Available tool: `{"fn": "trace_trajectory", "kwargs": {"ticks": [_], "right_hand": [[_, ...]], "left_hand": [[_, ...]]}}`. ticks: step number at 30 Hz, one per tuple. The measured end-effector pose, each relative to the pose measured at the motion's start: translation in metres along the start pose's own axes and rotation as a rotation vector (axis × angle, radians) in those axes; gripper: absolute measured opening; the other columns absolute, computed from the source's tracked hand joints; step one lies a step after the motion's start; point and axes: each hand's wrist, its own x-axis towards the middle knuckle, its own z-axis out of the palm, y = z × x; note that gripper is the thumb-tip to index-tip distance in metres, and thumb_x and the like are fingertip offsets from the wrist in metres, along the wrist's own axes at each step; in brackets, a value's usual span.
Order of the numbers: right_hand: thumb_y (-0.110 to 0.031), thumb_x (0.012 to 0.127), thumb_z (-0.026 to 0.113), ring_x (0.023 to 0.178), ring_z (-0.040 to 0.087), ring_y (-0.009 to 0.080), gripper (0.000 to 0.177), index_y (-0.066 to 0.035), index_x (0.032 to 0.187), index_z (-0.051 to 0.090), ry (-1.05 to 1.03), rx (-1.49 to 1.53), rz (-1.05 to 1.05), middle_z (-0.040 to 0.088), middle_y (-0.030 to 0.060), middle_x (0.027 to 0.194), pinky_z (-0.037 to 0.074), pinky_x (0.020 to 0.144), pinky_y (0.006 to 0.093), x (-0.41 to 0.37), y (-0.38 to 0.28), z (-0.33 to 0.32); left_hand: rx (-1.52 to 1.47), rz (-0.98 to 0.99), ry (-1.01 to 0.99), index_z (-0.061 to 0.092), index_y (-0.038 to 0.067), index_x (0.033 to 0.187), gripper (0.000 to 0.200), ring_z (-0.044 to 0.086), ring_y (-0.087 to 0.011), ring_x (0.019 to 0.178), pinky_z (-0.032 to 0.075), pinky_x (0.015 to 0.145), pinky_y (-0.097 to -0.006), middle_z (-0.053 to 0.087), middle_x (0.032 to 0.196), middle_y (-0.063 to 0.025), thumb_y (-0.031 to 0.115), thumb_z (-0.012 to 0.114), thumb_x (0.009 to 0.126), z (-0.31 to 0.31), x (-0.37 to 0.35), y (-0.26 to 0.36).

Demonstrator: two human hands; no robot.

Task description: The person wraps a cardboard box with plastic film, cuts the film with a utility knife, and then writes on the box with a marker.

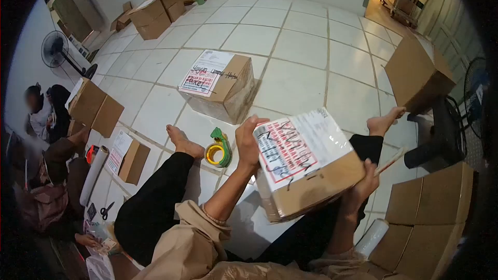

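Observation:
A cardboard box point(306, 192) wrapped in clear film, with a red and white label and black handwriting on top, is held up between both hands over the lap. My left hand point(249, 142) grips its left side, fingers at the upper left corner. On the lower right edge rests my right hand point(365, 184), its fingers partly hidden by the box. A green tape dispenser with a yellow roll point(217, 153) lies on the floor left of my left hand. Beyond it stands another wrapped, labelled box point(223, 85).
Open cartons point(150, 16) stand by the far wall. At the left are a seated person point(41, 109), a fan point(55, 49), a small labelled box point(134, 162) and scissors point(107, 210). Rightward are cartons point(420, 72), a large box point(428, 197) and a film roll point(372, 237).

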Motion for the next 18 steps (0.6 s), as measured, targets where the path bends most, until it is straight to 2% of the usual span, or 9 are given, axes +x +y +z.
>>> {"fn": "trace_trajectory", "kwargs": {"ticks": [3,5,7,8,10,13,14,17,18], "right_hand": [[-0.007,0.084,0.053,0.06,0.05,0.01,0.011,-0.005,0.074,0.049,-0.079,-0.001,-0.038,0.048,0.0003,0.067,0.044,0.058,0.0244,0.047,-0.004,0.041],[-0.006,0.082,0.053,0.059,0.049,0.0105,0.006,-0.002,0.078,0.054,-0.084,0.029,-0.172,0.048,-0.0002,0.068,0.044,0.057,0.0247,0.096,0.014,0.068],[-0.006,0.079,0.055,0.057,0.049,0.0114,0.007,0.001,0.077,0.057,-0.148,-0.033,-0.205,0.05,-0.0002,0.067,0.043,0.055,0.0267,0.141,0.024,0.099],[-0.007,0.078,0.056,0.057,0.049,0.0115,0.009,0.001,0.074,0.057,-0.155,-0.07,-0.25,0.051,0.0003,0.066,0.043,0.054,0.027,0.168,0.032,0.116],[-0.012,0.075,0.06,0.057,0.049,0.0114,0.014,0.0,0.068,0.057,-0.212,-0.113,-0.289,0.052,0.0009,0.064,0.041,0.053,0.0272,0.225,0.054,0.147],[-0.018,0.071,0.064,0.056,0.048,0.0112,0.02,0.0,0.065,0.058,-0.238,-0.174,-0.348,0.053,0.0007,0.062,0.04,0.053,0.0273,0.271,0.067,0.191],[-0.02,0.071,0.065,0.056,0.049,0.0115,0.022,0.0,0.065,0.058,-0.256,-0.228,-0.309,0.053,0.0009,0.062,0.04,0.054,0.0277,0.287,0.073,0.199],[-0.023,0.072,0.065,0.056,0.05,0.012,0.026,0.001,0.066,0.059,-0.267,-0.339,-0.19,0.056,0.0028,0.063,0.04,0.054,0.0275,0.329,0.095,0.204],[-0.025,0.074,0.065,0.056,0.05,0.0122,0.028,0.002,0.068,0.061,-0.26,-0.39,-0.14,0.058,0.0045,0.065,0.04,0.054,0.0269,0.334,0.1,0.203]], "left_hand": [[-0.065,0.01,0.104,0.062,-0.01,0.081,0.05,0.056,-0.0165,0.068,0.043,0.066,-0.0274,0.062,0.074,-0.0128,0.037,0.045,0.089,0.014,0.037,-0.015],[-0.12,0.025,0.169,0.062,-0.009,0.081,0.048,0.055,-0.0164,0.068,0.042,0.067,-0.0273,0.062,0.074,-0.0116,0.035,0.047,0.089,0.031,0.064,-0.023],[0.271,0.435,0.342,0.06,-0.007,0.077,0.041,0.053,-0.0169,0.067,0.041,0.067,-0.0283,0.06,0.07,-0.0097,0.03,0.049,0.089,0.049,0.09,-0.03],[0.268,0.43,0.33,0.06,-0.007,0.077,0.041,0.053,-0.0169,0.067,0.041,0.067,-0.0283,0.06,0.07,-0.0097,0.03,0.049,0.089,0.058,0.103,-0.033],[-0.053,0.26,0.389,0.058,-0.005,0.075,0.033,0.051,-0.0173,0.066,0.041,0.067,-0.0295,0.057,0.067,-0.0084,0.024,0.052,0.087,0.076,0.128,-0.043],[-0.072,0.353,0.471,0.056,-0.004,0.075,0.027,0.05,-0.0165,0.068,0.04,0.066,-0.0285,0.056,0.07,-0.0075,0.021,0.053,0.086,0.1,0.152,-0.07],[-0.105,0.359,0.437,0.057,-0.002,0.09,0.026,0.05,-0.0169,0.07,0.039,0.071,-0.03,0.058,0.076,-0.0088,0.023,0.052,0.087,0.106,0.159,-0.087],[0.128,0.404,0.292,0.056,-0.006,0.104,0.026,0.049,-0.0118,0.071,0.041,0.068,-0.025,0.057,0.08,-0.007,0.015,0.051,0.088,0.115,0.151,-0.09],[0.271,0.269,0.206,0.051,0.001,0.115,0.041,0.053,-0.0197,0.084,0.035,0.084,-0.0342,0.062,0.092,-0.0145,0.032,0.046,0.089,0.113,0.149,-0.085]]}}
